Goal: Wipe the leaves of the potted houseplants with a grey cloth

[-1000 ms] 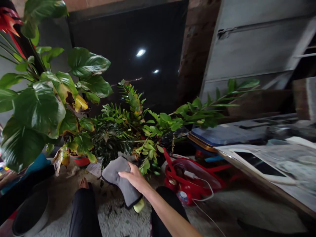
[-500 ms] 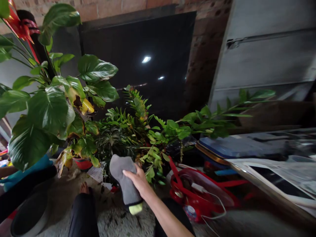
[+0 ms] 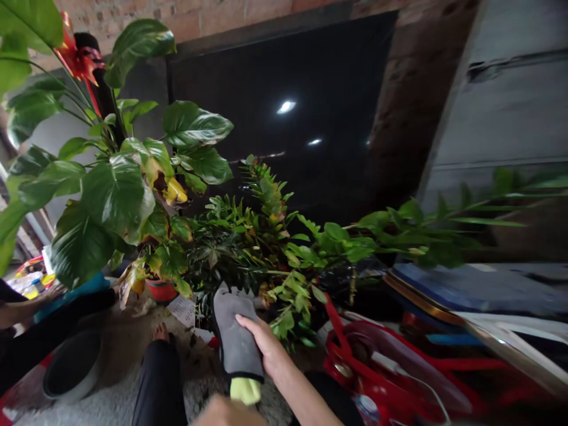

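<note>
A soft grey fabric piece [image 3: 239,337] with black edging is pinched in my right hand [image 3: 266,346], which grips its right side with the thumb lying on top. The piece is long and roughly sole-shaped, and a yellow-green cloth end [image 3: 245,390] pokes out at the bottom. I cannot make out its exact kind. Low at the bottom edge, just under the cloth end, my left hand [image 3: 228,412] shows as a blurred patch of skin with its fingers indistinct. Behind the fabric piece stand leafy green plants [image 3: 310,248].
To the left are a large-leaved plant [image 3: 115,189], a red pot [image 3: 160,290], a grey bucket [image 3: 73,367] and another person's arm [image 3: 20,310]. A red basket [image 3: 341,355] with a white cable stands at the right, near a blue-topped surface [image 3: 470,290].
The view has swung left, so the scene sits further right. My left hand has come in at the bottom. The grey piece stays in my right hand, turned slightly more upright.
</note>
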